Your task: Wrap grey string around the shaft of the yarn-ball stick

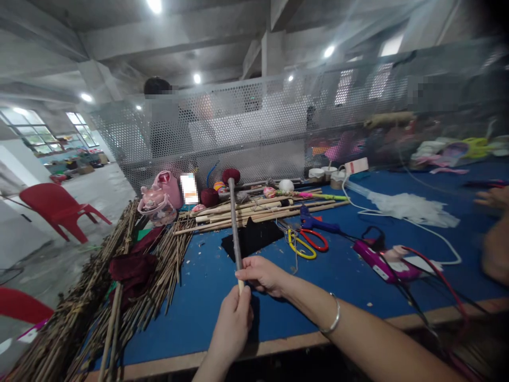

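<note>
A long stick (pixel 234 228), covered in grey with a pale bare lower end, points away from me over the blue table. My left hand (pixel 234 318) is closed around its pale end. Just above that, my right hand (pixel 264 275) pinches the grey part between thumb and fingers. Beyond the stick's far tip is a dark red ball of yarn (pixel 231 175); I cannot tell whether they touch. Under the stick lies a black cloth (pixel 262 236). Scissors (pixel 306 257) with one yellow and one red handle lie right of it, beside a blue glue gun (pixel 318 224).
Bundled twigs (pixel 159 286) and a maroon cloth (pixel 133 268) cover the table's left side. Several pale sticks (pixel 254 208) lie across the back. At right are a purple power strip (pixel 368 254), cords, white plastic (pixel 413 207) and another person's hand (pixel 497 244). A perforated metal screen (pixel 246 127) stands behind.
</note>
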Tool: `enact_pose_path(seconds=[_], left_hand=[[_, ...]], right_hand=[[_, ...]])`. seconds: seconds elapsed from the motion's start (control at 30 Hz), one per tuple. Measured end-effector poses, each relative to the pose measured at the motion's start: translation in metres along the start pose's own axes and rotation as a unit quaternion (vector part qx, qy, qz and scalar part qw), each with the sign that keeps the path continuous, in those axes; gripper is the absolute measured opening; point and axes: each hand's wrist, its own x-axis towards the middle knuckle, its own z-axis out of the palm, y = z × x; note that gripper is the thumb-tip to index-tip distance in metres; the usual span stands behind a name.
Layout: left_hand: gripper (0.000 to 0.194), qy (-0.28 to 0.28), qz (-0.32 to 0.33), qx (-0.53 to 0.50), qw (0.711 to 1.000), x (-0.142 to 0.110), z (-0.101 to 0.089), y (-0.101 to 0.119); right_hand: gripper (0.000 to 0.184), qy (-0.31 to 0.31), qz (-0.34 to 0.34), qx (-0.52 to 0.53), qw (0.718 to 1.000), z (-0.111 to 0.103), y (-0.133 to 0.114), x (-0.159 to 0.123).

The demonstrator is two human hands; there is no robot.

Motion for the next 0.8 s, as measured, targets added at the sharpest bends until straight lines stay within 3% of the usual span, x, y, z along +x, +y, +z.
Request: enact_pose_path(seconds=[0.17,0.4,0.63,0.8], left_hand=[[0.036,-0.074,-0.044,-0.066,0.994,-0.003,0.001,0.002],[0.039,-0.031,-0.033,-0.056,0.997,-0.001,0.007,0.002],[0.036,-0.077,-0.029,-0.082,0.993,-0.002,-0.003,-0.003],[0.034,-0.057,-0.034,-0.098,0.993,-0.001,0.0,-0.005]], right_hand=[[0.03,-0.115,0.009,0.04,0.992,-0.004,-0.007,-0.006],[0.028,-0.003,-0.003,0.009,1.0,-0.002,0.0,0.0],[0.027,-0.116,0.02,0.042,0.992,-0.007,-0.003,-0.003],[0.025,-0.052,-0.004,0.035,0.998,-0.006,0.002,0.003]])
